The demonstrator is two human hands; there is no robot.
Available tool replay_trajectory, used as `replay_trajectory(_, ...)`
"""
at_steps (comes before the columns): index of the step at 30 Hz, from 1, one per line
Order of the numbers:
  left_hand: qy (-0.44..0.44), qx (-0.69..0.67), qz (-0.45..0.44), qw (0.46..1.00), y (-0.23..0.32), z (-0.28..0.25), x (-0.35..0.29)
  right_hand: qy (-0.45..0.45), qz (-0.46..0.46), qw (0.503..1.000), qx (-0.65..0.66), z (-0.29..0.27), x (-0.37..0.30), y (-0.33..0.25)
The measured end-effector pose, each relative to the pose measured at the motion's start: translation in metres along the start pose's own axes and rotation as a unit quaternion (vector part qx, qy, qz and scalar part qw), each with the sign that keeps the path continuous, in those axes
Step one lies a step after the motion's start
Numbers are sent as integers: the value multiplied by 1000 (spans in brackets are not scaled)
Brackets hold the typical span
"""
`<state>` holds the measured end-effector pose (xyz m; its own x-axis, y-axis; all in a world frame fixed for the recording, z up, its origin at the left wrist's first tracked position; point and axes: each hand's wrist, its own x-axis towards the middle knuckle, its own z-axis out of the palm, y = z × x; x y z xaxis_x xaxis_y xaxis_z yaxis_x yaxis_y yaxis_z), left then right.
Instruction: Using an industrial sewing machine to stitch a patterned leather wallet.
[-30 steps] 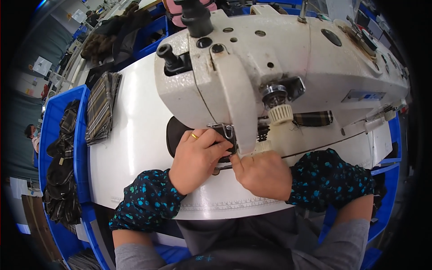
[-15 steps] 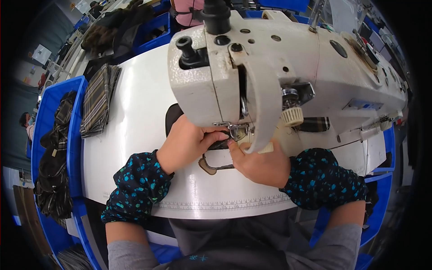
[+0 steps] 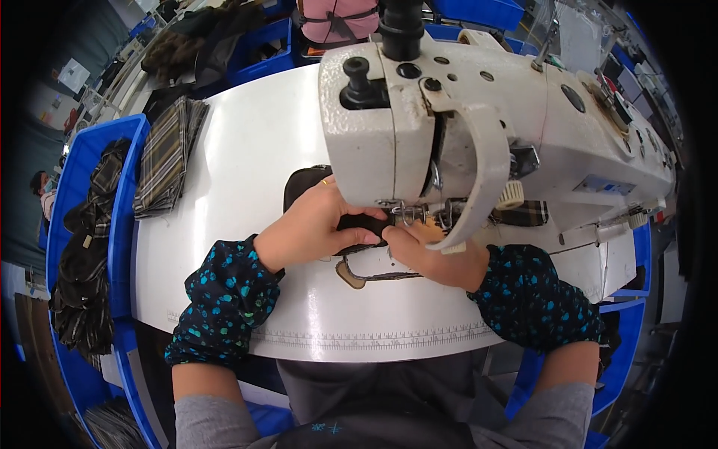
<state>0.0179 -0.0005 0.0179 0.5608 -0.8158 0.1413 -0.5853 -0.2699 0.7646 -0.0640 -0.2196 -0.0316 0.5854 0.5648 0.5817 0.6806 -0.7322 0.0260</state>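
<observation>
A dark cloth piece (image 3: pixel 305 180) lies on the white sewing table, partly hidden beneath my left hand and reaching to the presser foot (image 3: pixel 408 215) of the white sewing machine (image 3: pixel 363 142). My left hand (image 3: pixel 318 224) pinches the cloth's near edge between thumb and fingers, just left of the foot. Close by on the right, my right hand (image 3: pixel 437 256) has its thumb and fingertips closed at the same edge. Its other fingers are partly hidden behind the machine's curved white guard (image 3: pixel 488 176). Both forearms wear dark sleeves with blue spots.
At the left stands a blue bin (image 3: pixel 123 224) of dark cloth items, with folded plaid cloth (image 3: pixel 170 157) beside it. A small plaid piece (image 3: pixel 523 214) lies under the machine arm. A printed ruler (image 3: pixel 359 339) follows the table's front edge. Another person in pink (image 3: pixel 338 22) sits beyond.
The view has shifted, so the machine appears farther right. My right thumb and fingers have drawn together at the cloth's edge, and more of the cloth shows between my hands.
</observation>
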Motion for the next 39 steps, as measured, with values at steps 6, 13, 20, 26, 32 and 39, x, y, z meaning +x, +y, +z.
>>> replay_trajectory(6, 15, 61, -12, 998, -5, 6, -2, -41, 49, 985, 157, -12, 0, 0)
replay_trajectory(13, 37, 77, -19, 996, -8, 15, -7, -125, -95, 982, -106, -38, -3, -19)
replay_trajectory(20, 31, -10, -77, 996, -10, 18, -5, -80, -54, 988, -120, -29, -12, -29)
replay_trajectory(26, 50, -58, -90, 993, -16, 19, -7, -55, 3, 997, -60, -23, -13, -38)
replay_trajectory(32, 47, -45, -113, 991, 2, 16, 3, -69, 22, 997, -6, -20, -16, -35)
replay_trajectory(39, 40, 71, -116, 990, 20, 8, 3, -52, 39, 998, -15, -22, -12, -34)
